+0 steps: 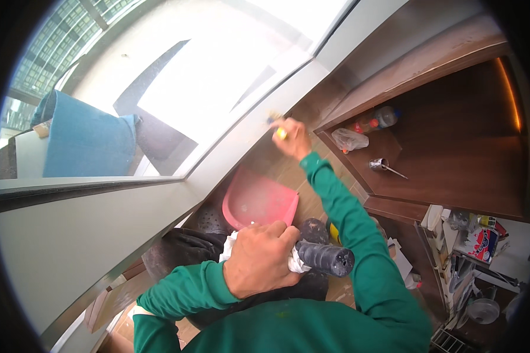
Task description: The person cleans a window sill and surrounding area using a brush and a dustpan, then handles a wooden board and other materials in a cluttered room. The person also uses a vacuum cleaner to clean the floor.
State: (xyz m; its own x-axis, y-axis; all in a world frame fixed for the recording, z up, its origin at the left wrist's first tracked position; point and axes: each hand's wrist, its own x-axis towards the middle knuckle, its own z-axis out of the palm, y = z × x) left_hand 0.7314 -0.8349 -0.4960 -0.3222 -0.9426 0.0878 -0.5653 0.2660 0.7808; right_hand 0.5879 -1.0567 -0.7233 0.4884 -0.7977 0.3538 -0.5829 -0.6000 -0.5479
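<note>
My left hand (256, 259) is closed around a crumpled white cloth (298, 262), in front of my body. A black ribbed cylinder (327, 257) sticks out to the right of that hand; its other end is hidden. Farther off, my right hand (292, 139) grips a small brush (273, 118) with pale bristles, and something yellow shows between the fingers. The brush is slightly blurred, close to the white window frame (241, 136). Between the hands, a pink dustpan (260, 197) lies low down with pale dust in it.
A glass pane with a blue cloth (91, 141) behind it fills the left. At right, a brown cabinet (459, 147) holds a bottle (386, 117), a plastic bag (350, 139) and a small can (378, 164). Cluttered shelves (515, 244) stand at lower right.
</note>
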